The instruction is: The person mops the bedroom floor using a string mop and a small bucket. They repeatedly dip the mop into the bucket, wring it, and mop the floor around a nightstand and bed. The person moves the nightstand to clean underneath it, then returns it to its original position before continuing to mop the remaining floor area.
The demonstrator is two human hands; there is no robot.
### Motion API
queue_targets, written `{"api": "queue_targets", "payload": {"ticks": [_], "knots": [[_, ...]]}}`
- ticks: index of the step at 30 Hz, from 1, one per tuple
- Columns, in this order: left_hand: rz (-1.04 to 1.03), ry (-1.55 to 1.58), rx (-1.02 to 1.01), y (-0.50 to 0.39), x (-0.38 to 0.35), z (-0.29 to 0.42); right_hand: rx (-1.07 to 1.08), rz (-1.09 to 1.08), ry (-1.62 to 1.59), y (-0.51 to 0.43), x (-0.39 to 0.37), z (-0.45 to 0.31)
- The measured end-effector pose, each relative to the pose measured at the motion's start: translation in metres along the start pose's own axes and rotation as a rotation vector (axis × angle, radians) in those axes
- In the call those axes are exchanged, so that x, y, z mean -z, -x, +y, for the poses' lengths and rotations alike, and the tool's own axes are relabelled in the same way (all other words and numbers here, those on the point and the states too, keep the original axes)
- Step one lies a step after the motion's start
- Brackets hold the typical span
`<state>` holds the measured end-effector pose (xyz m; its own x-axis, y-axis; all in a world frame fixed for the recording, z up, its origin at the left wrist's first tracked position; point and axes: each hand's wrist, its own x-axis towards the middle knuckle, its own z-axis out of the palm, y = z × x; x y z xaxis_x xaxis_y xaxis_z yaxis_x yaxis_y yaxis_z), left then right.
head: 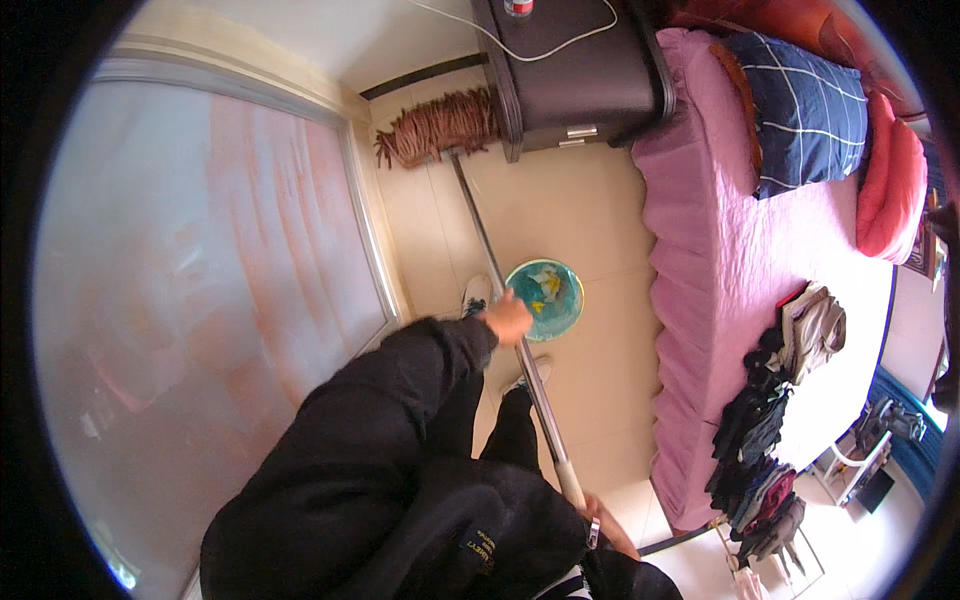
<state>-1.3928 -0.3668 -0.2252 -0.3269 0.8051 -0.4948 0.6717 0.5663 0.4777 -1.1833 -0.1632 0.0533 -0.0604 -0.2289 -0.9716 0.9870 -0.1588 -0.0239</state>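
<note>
A flat mop with a brown string head [439, 127] lies against the floor near the wall, its right end beside a dark cabinet. Its metal pole [478, 217] slants down to a pale grip near my body. Around the middle of the pole my left hand [510, 319] is closed. My right hand [609, 525] is at the pale grip end, low in the view, partly hidden by my black jacket; its fingers are closed about the pole. Just beyond my left hand stands a round green waste bin [576, 315] with a liner and crumpled litter inside, between my shoes.
A frosted glass door [187, 247] fills the left side. The dark cabinet [585, 75] stands at the top, with a white cable on it. Along the right runs a bed with a pink skirted cover [686, 300], bearing pillows and folded clothes [814, 330]. Tiled floor [600, 202] lies between.
</note>
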Motion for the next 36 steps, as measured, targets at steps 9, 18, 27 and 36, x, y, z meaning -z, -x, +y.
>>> {"api": "queue_targets", "payload": {"ticks": [9,18,27,36], "knots": [[-0.204,-0.042,-0.130,0.000,-0.002,0.015,-0.090,-0.049,-0.196,0.003,0.013,0.034],[0.038,-0.092,0.111,-0.013,0.043,-0.143,-0.008,-0.414,-0.362,-0.106,-0.032,-0.073],[0.147,-0.033,0.087,0.033,-0.012,-0.102,-0.063,-0.306,-0.130,-0.084,-0.038,-0.031],[0.171,0.047,0.043,0.038,-0.094,0.045,-0.021,-0.163,0.118,-0.026,0.061,0.084]]}}
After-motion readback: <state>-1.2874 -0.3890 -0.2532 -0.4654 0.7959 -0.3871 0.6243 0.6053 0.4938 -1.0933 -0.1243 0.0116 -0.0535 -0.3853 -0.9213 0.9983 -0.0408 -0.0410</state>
